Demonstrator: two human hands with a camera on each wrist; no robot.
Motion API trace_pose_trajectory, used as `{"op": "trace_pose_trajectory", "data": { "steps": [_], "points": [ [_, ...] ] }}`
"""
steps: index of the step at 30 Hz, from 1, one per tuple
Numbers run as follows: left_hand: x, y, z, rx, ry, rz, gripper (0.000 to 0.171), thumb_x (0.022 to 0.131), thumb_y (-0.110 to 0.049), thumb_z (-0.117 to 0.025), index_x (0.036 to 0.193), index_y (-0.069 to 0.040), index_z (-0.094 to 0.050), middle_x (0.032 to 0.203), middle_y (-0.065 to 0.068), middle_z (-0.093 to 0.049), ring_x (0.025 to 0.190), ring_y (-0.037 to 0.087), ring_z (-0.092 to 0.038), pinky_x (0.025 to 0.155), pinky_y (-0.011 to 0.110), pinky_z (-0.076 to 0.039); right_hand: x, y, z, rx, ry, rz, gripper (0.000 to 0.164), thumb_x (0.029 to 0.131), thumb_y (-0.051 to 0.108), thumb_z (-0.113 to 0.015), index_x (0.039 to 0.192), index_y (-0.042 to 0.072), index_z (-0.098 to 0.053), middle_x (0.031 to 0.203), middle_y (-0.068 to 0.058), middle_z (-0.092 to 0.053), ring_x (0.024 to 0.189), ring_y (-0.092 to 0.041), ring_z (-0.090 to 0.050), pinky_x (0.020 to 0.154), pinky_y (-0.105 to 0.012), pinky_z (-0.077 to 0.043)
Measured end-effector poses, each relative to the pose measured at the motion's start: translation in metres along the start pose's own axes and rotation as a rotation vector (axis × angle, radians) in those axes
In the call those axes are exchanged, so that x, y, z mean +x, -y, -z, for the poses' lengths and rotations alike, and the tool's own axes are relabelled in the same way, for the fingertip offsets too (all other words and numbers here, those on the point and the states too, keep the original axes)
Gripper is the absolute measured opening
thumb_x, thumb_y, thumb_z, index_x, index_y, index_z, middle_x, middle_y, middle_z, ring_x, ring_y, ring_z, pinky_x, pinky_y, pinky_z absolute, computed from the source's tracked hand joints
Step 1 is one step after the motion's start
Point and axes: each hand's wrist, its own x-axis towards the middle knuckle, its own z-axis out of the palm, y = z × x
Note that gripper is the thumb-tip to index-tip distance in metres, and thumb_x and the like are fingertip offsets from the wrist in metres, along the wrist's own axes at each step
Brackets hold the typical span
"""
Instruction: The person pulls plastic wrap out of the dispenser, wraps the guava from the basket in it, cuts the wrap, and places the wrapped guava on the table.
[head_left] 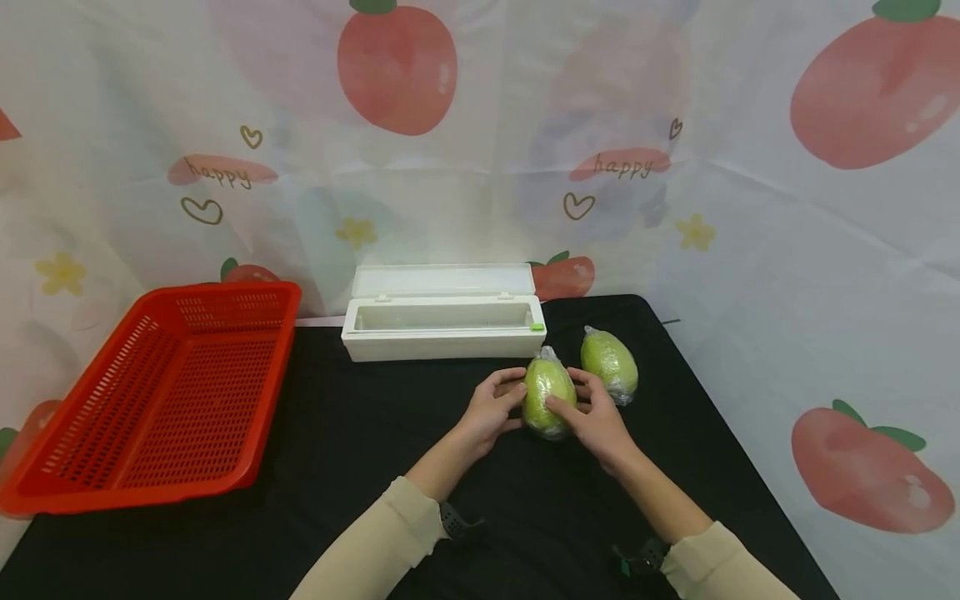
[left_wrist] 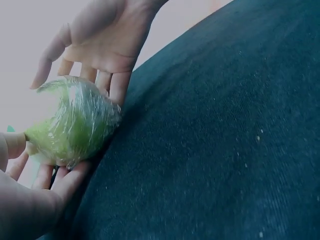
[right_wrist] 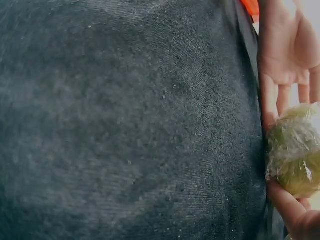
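Note:
Between my two hands is a yellow-green oval fruit [head_left: 548, 392] wrapped in clear cling film, its film gathered into a tuft at the far end. My left hand [head_left: 491, 406] grips its left side with thumb and fingers. On the other side my right hand [head_left: 596, 421] holds it, thumb laid over the top. The left wrist view shows the crinkled film on the fruit [left_wrist: 75, 120] from close by, with both hands' fingers around it. A second wrapped fruit [head_left: 609, 364] lies on the black cloth just beyond my right hand.
A white cling film dispenser [head_left: 444, 342] with its lid raised and a small green slider stands at the table's back edge. At the left lies a red plastic basket [head_left: 258, 400] with slotted walls. Black cloth [head_left: 360, 417] covers the table; a printed curtain hangs behind and at the right.

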Motion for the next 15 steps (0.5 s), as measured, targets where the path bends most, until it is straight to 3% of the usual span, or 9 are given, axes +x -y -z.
{"op": "trace_pose_trajectory", "data": {
  "steps": [10,15],
  "points": [
    [-0.003,-0.004,0.017,0.135,0.038,-0.02,0.037,0.104,-0.023,-0.054,0.138,-0.007,-0.056,0.132,0.015,-0.062,0.11,0.023,-0.065,0.092,0.04,-0.055,-0.002,0.002,0.005,0.004,0.064,0.002,0.074,0.098,0.036,-0.063,0.155,0.008,-0.023,0.145,-0.026,-0.04,0.128,-0.044,-0.05,0.084,-0.044,-0.056],
    [-0.012,-0.013,0.028,0.222,0.076,-0.037,0.044,0.105,-0.026,-0.053,0.143,-0.003,-0.051,0.142,0.018,-0.054,0.123,0.033,-0.059,0.097,0.042,-0.053,-0.005,0.0,0.009,-0.111,0.06,0.044,0.073,0.097,0.034,-0.066,0.153,0.007,-0.027,0.144,-0.026,-0.043,0.127,-0.044,-0.052,0.09,-0.048,-0.054]
  ]
}}
